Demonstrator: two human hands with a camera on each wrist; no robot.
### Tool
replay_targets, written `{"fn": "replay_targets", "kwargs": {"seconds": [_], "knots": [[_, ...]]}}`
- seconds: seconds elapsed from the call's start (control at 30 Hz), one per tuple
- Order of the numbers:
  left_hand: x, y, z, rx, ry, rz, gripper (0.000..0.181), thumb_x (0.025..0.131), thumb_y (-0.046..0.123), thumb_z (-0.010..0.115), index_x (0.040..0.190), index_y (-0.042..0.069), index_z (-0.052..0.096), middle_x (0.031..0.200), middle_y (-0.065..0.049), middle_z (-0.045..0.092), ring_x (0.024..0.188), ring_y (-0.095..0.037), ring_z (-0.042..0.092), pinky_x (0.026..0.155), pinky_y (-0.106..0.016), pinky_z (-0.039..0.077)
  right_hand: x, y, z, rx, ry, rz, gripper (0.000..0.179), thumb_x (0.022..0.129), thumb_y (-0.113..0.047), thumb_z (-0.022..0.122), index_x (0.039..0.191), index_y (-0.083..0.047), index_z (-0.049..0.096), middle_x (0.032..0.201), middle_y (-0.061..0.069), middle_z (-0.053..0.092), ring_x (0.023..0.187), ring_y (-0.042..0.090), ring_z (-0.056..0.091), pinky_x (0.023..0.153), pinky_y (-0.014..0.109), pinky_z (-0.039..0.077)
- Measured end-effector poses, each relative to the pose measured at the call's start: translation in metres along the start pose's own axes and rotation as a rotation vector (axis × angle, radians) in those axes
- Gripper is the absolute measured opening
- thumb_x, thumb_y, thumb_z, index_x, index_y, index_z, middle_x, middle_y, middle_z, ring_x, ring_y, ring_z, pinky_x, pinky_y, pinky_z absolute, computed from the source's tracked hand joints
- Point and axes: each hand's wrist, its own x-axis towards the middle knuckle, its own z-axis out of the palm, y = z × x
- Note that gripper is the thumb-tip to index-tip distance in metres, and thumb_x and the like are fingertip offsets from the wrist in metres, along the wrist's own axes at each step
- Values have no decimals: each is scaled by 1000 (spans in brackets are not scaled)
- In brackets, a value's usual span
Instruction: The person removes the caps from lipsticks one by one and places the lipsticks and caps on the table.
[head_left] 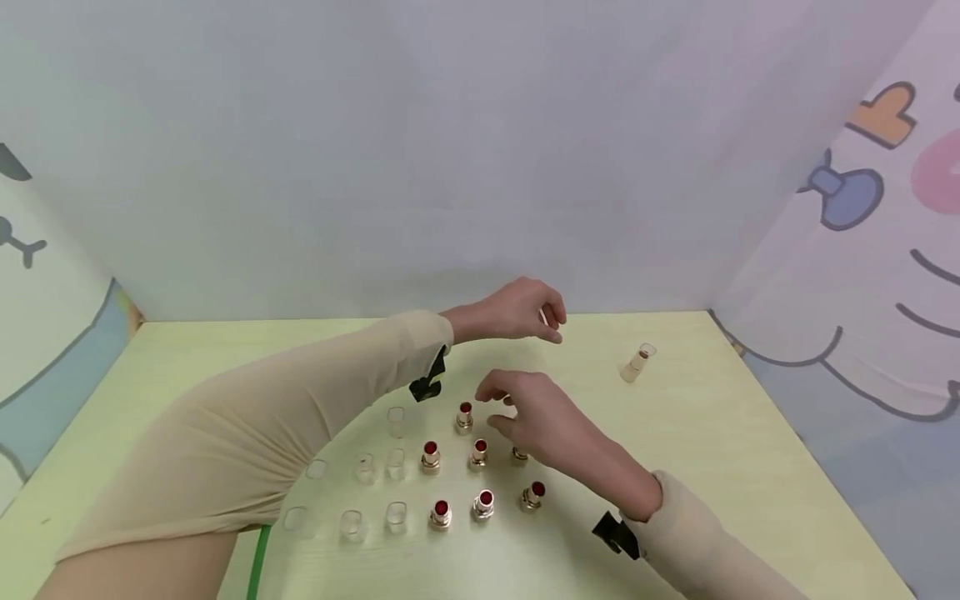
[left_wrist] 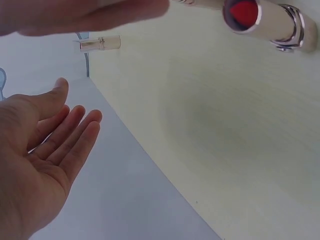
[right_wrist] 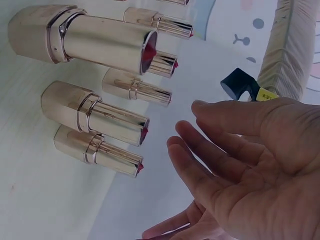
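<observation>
Several gold lipsticks with red tips stand uncapped on the table, among them a rear lipstick and a front lipstick. My right hand hovers just right of the rear one, its fingers loosely bent and nothing between them. In the right wrist view, that hand is apart from the nearby lipsticks. Farther back, my left hand hangs in the air near the back wall. The left wrist view shows this hand holding nothing, fingers relaxed. A lipstick under a clear cap stands alone at the back right.
Several clear caps stand left of the lipsticks, some close to the left sleeve. A green strip runs along the front left. A pale wall borders the table's back edge, with cartoon-printed panels at the sides.
</observation>
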Motion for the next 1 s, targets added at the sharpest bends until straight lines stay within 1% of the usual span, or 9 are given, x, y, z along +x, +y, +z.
{"fn": "replay_targets", "kwargs": {"seconds": [0.17, 0.23, 0.4, 0.47, 0.57, 0.63, 0.87, 1.0], "knots": [[5, 3, 5, -5, -18, 25, 27, 95, 20, 79, 118, 8, 73, 112, -4, 75, 102, -14, 70, 84, -22, 57, -8, -1, -2, -16, 9, 21, 24, 90, 1, 77, 109, -13, 73, 109, -1, 76, 94, 20, 71, 85, 34, 59], [8, 4, 6, -1, -25, 35, 27, 95, 21, 79, 118, 8, 73, 112, -4, 75, 101, -14, 70, 84, -22, 56, -11, 0, -3, -26, 19, 20, 24, 90, 0, 77, 109, -13, 73, 107, -3, 76, 91, 19, 70, 82, 33, 58], [16, 10, 11, 20, -45, 51, 31, 96, 22, 78, 124, 9, 71, 116, -5, 75, 105, -15, 70, 87, -23, 57, -20, -1, -5, -37, 41, 24, 21, 91, -1, 77, 107, -14, 73, 103, -5, 75, 97, 21, 71, 85, 34, 58], [21, 13, 13, 26, -55, 55, 35, 96, 22, 78, 128, 8, 70, 121, -6, 74, 110, -17, 69, 89, -24, 57, -23, -2, -5, -39, 45, 34, 19, 92, -3, 77, 106, -15, 74, 102, -6, 75, 97, 20, 70, 85, 35, 57], [28, 19, 18, 47, -66, 53, 39, 96, 23, 78, 132, 10, 68, 126, -6, 72, 116, -17, 67, 92, -24, 56, -27, -3, -4, -44, 55, 48, 17, 92, -6, 78, 105, -17, 74, 100, -9, 74, 97, 17, 69, 85, 36, 57], [34, 23, 22, 58, -72, 58, 41, 96, 24, 78, 133, 10, 67, 129, -6, 71, 118, -17, 66, 92, -24, 56, -30, -4, -3, -59, 63, 42, 16, 93, -7, 78, 104, -18, 74, 99, -11, 74, 97, 15, 68, 85, 36, 57], [55, 38, 35, 108, -95, 104, 46, 97, 25, 77, 139, 12, 62, 132, -4, 68, 122, -15, 64, 91, -22, 54, -39, -9, -1, -61, 83, 25, 21, 89, -5, 81, 103, -19, 74, 100, -12, 74, 96, 16, 69, 85, 34, 58], [61, 46, 41, 120, -115, 118, 49, 99, 24, 74, 144, 13, 58, 139, -5, 64, 129, -18, 61, 95, -24, 54, -39, -11, 1, -63, 103, 27, 21, 88, -7, 82, 102, -20, 73, 101, -11, 74, 94, 14, 67, 84, 33, 57]]}}
